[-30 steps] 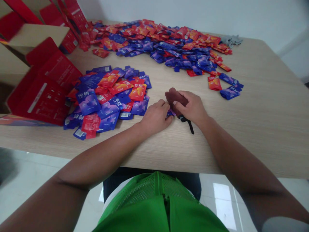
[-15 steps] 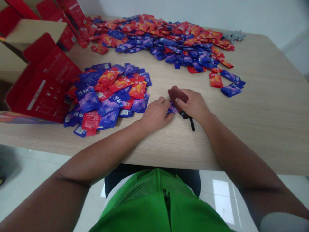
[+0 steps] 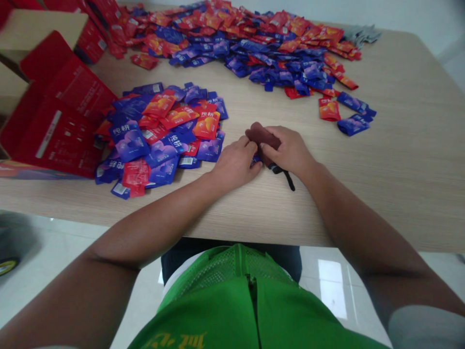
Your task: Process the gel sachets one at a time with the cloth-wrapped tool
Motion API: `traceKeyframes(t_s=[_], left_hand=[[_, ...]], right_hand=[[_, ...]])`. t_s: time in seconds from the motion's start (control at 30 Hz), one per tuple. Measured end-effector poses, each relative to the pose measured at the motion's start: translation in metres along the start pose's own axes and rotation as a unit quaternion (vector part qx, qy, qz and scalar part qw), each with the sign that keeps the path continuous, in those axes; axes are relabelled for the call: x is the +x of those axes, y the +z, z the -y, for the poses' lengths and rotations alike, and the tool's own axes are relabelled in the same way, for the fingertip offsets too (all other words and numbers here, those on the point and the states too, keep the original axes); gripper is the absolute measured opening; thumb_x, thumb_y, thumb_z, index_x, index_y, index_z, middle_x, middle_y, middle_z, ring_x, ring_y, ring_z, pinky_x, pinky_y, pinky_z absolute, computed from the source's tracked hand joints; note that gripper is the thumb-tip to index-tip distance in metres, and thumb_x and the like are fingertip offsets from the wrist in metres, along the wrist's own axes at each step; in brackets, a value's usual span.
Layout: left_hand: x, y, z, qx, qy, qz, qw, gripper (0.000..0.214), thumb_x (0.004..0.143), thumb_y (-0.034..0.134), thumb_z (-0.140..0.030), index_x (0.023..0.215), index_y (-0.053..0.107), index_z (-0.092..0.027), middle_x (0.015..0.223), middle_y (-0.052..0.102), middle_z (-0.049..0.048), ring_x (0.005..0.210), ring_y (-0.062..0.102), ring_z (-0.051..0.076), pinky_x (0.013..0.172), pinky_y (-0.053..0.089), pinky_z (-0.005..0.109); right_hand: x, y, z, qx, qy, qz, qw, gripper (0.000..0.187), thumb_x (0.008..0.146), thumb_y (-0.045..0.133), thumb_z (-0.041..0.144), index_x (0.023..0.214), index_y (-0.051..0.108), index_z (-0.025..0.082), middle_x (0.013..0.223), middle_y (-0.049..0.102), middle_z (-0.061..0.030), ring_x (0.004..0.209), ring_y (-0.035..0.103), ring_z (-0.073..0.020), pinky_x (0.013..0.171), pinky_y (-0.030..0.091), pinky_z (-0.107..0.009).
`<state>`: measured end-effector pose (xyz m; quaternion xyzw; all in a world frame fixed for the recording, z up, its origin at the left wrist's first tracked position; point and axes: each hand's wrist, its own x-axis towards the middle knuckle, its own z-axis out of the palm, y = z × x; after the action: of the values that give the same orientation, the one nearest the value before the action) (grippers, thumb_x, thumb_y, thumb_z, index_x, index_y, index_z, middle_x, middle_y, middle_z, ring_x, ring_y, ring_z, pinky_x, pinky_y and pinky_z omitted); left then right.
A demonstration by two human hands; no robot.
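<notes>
My right hand [image 3: 288,149] is closed around a dark brown, flat, soft-looking thing [image 3: 258,134] with rounded ends; its exact kind I cannot make out. A black strap [image 3: 288,180] hangs from its near end. Beside it, my left hand [image 3: 235,164] rests low on the table with its fingers bent together over a small purple packet [image 3: 256,159]. Most of that packet is hidden by the fingers and the brown thing. Left of my left hand lies a pile of purple and red-orange packets [image 3: 165,140].
A long heap of red and purple packets [image 3: 254,48] runs along the back of the wooden table [image 3: 399,160]. Grey pieces [image 3: 363,35] lie at its right end. Several loose packets [image 3: 329,109] lie to the right. Open red cartons [image 3: 65,135] stand at the left.
The view has shifted slightly. The brown thing has come closer to my left fingers and covers more of the purple packet. Both hands keep their holds.
</notes>
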<state>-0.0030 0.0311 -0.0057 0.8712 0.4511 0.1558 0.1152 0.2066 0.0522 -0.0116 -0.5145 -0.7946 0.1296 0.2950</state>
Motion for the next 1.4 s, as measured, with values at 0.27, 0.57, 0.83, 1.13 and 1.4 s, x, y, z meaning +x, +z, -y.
traceKeyframes(t_s=[0.27,0.57,0.83,1.13,1.4], left_hand=[[0.000,-0.002,0.000,-0.004,-0.004,0.014,1.000,0.027,0.098,0.063,-0.034,0.120,0.066,-0.019,0.124,0.063,0.0136,0.113,0.065,0.030,0.100,0.056,0.046],[0.000,-0.002,0.000,0.001,-0.003,0.012,1.000,0.027,0.098,0.064,-0.035,0.119,0.066,-0.019,0.123,0.065,0.0136,0.113,0.066,0.031,0.100,0.057,0.047],[0.000,-0.002,0.000,-0.005,0.001,0.009,1.000,0.025,0.097,0.064,-0.034,0.117,0.066,-0.019,0.124,0.065,0.0138,0.113,0.066,0.031,0.100,0.058,0.048],[-0.001,-0.003,0.000,0.006,-0.003,0.013,1.000,0.025,0.098,0.064,-0.035,0.117,0.067,-0.019,0.123,0.065,0.0134,0.111,0.067,0.030,0.099,0.058,0.047],[-0.001,-0.002,0.001,-0.004,0.004,0.002,1.000,0.023,0.096,0.067,-0.034,0.113,0.065,-0.019,0.125,0.065,0.0138,0.113,0.066,0.030,0.097,0.058,0.045]], right_hand=[[0.004,0.000,-0.021,-0.052,0.055,-0.031,0.997,0.034,0.089,0.067,0.037,0.119,0.076,0.024,0.111,0.080,-0.0110,0.099,0.071,-0.0363,0.086,0.055,-0.050],[0.000,-0.002,-0.003,-0.016,0.032,-0.081,0.996,0.040,0.092,0.063,0.038,0.129,0.072,0.025,0.118,0.079,-0.0101,0.105,0.071,-0.0350,0.092,0.056,-0.051],[0.003,0.001,-0.005,-0.007,0.025,0.004,1.000,0.036,0.090,0.067,0.032,0.124,0.075,0.027,0.118,0.080,-0.0080,0.106,0.072,-0.0354,0.094,0.057,-0.052],[0.002,-0.004,-0.015,-0.041,0.060,-0.096,0.993,0.034,0.091,0.065,0.036,0.122,0.074,0.024,0.113,0.079,-0.0110,0.101,0.071,-0.0358,0.091,0.057,-0.052],[0.000,-0.001,-0.001,0.021,-0.007,0.022,1.000,0.038,0.091,0.065,0.032,0.126,0.075,0.026,0.118,0.080,-0.0070,0.105,0.073,-0.0325,0.094,0.056,-0.047]])
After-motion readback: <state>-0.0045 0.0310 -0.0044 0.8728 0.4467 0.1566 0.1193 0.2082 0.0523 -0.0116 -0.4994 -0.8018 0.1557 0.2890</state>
